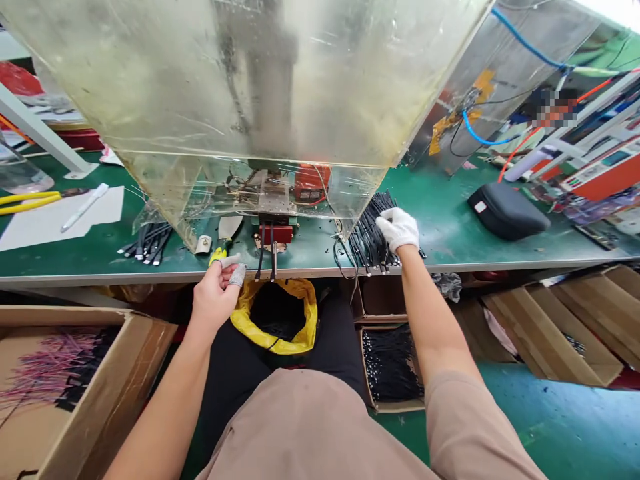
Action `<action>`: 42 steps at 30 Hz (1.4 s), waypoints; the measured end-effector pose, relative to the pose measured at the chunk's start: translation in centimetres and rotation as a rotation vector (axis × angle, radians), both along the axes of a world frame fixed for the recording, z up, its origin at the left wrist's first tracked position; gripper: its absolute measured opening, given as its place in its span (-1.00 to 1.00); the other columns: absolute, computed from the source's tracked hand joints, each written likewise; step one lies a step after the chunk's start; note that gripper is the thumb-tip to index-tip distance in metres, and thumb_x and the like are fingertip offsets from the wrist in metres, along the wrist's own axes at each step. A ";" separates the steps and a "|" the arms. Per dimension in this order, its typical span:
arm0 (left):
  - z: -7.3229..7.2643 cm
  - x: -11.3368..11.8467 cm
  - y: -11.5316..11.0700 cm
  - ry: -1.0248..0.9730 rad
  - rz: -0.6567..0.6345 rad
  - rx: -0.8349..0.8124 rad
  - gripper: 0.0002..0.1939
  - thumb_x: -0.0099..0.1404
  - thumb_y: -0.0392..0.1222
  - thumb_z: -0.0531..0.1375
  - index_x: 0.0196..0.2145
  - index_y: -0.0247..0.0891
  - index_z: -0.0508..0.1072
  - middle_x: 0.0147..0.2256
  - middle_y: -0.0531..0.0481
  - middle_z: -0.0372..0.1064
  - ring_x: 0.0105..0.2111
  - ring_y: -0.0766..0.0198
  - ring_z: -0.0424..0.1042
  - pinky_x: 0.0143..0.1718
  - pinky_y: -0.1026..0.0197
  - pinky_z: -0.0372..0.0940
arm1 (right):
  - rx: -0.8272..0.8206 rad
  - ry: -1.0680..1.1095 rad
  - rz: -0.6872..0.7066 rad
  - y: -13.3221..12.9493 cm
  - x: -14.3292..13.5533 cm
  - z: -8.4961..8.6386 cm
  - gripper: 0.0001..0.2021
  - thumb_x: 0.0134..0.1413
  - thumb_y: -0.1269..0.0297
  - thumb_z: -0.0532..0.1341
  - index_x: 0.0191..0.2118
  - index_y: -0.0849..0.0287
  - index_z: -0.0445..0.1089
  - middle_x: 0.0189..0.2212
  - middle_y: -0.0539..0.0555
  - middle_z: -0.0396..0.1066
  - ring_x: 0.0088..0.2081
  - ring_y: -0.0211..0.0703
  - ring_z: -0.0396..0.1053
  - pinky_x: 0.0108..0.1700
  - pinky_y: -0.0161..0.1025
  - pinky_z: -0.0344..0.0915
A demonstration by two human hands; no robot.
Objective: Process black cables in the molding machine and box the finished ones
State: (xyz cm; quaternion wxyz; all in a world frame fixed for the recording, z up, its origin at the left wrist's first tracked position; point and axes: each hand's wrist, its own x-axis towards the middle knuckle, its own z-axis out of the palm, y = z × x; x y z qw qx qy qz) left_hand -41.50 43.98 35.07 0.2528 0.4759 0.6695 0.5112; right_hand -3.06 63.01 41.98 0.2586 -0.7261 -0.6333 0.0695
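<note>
My left hand [220,288] is at the bench's front edge, with pale covers on thumb and index finger. Those two tips are slightly apart and the other fingers curl in; nothing shows between them. Just behind it lies a scraper [229,229] with a yellow handle. My right hand [399,229], in a white glove, has its fingers curled over a pile of black cables [367,235]; its fingertips are partly hidden. Between the hands, two black cables [261,252] hang from the red front block [277,234] of a machine under a clear, smudged cover [320,80].
An open yellow bag [311,337] hangs below the bench edge. A cardboard box [135,353] with pink and black wires stands left, another box [369,383] with black cables right. More cables [153,241], pliers [30,200] and a black case [509,210] lie on the bench.
</note>
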 end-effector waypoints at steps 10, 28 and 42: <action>-0.4 4.0 5.6 -0.243 -0.077 -0.045 -0.69 0.05 -0.09 0.37 -0.28 -0.30 0.49 -0.31 -0.10 0.52 -0.29 0.17 0.50 -0.14 0.13 0.40 | 0.092 1.247 -0.042 0.0 -0.5 3.9 -0.90 0.22 0.47 0.15 -0.34 0.18 0.27 -0.47 -0.04 0.43 -0.57 -0.41 0.32 -0.48 -0.41 0.45; 2.9 7.4 1.5 -0.592 -0.206 -0.189 -0.72 0.36 -0.32 0.02 -0.53 -0.26 0.27 -0.74 0.19 0.10 -0.77 0.49 0.01 -0.70 0.39 -0.06 | -0.292 1.724 0.415 -9.1 -4.8 2.1 -0.75 -0.02 0.43 0.41 -0.22 0.06 0.44 -0.38 -0.15 0.41 -0.47 -0.49 0.35 -0.37 -0.54 0.44; 9.5 3.4 -12.4 -0.681 -0.183 0.303 -0.55 0.24 0.17 0.28 -0.61 -0.22 0.44 -0.80 0.12 0.10 -0.83 0.44 0.01 -0.77 0.32 -0.08 | -0.608 1.532 0.712 -17.6 -12.8 2.7 -0.62 -0.06 0.20 0.46 -0.13 0.11 0.38 -0.34 0.03 0.37 -0.39 -0.23 0.38 -0.22 -0.10 0.48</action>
